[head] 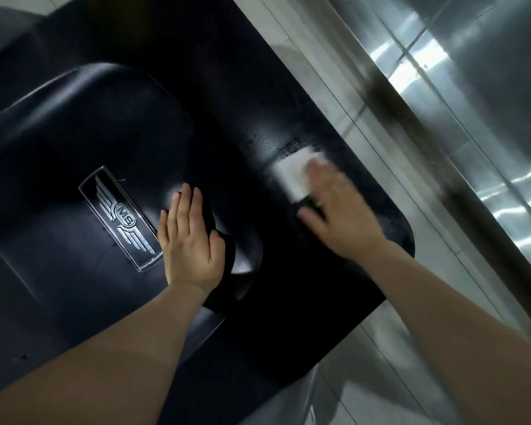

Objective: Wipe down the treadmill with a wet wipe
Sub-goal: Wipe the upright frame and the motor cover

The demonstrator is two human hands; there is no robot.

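Note:
The treadmill's glossy black motor cover [83, 124] fills the left and middle of the head view, with a silver winged badge [120, 217] on its raised hump. My right hand [341, 213], blurred, presses a white wet wipe [295, 171] flat onto the cover's lower right-hand shelf, fingers spread over it. A streaky wet patch [285, 147] shines just beyond the wipe. My left hand [190, 240] rests flat on the edge of the hump beside the badge, fingers straight and together, thumb hooked over the rim.
Pale floor tiles [380, 167] run along the cover's right edge. Beyond them rises a shiny metal wall panel [485, 96] with bright reflections. A dark base strip [426, 154] separates floor and wall.

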